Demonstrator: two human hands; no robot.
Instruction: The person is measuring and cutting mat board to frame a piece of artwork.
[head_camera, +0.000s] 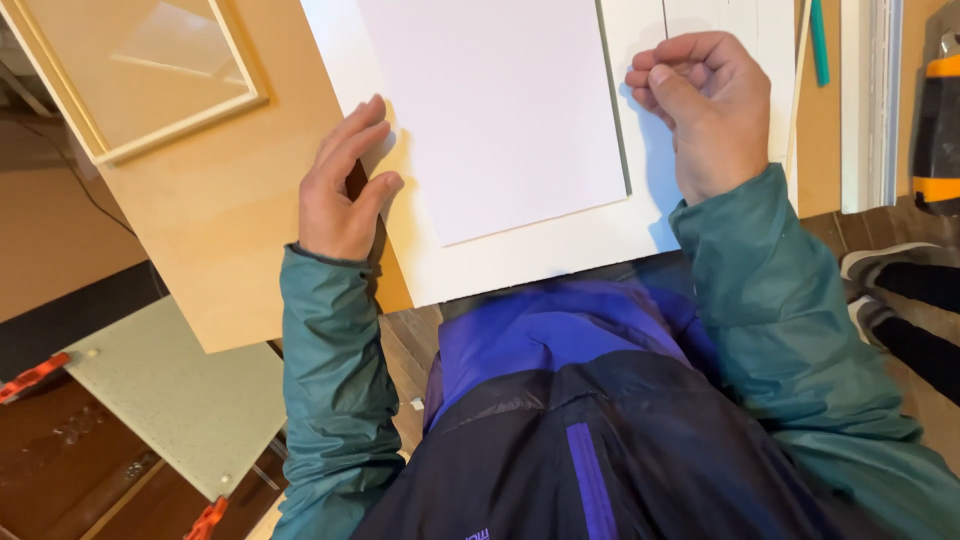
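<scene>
A white mat board (520, 262) lies on a plywood worktop (230, 210), with a smaller white sheet (490, 110) lying on top of it. My left hand (340, 190) rests flat, fingers spread, on the left edge of the board. At the board's upper right, my right hand (705, 105) is curled into a loose fist, thumb against forefinger. I cannot tell whether it pinches anything. A thin dark line (665, 18) runs up from the fist on the board.
A light wooden frame with glass (130, 70) sits at the top left. A teal pencil (819, 45) and a metal ruler (880, 100) lie at the right, beside a black and orange tool (938, 120). A speckled board (180, 400) with orange clamps (35, 375) stands lower left. Shoes (885, 262) show at the right.
</scene>
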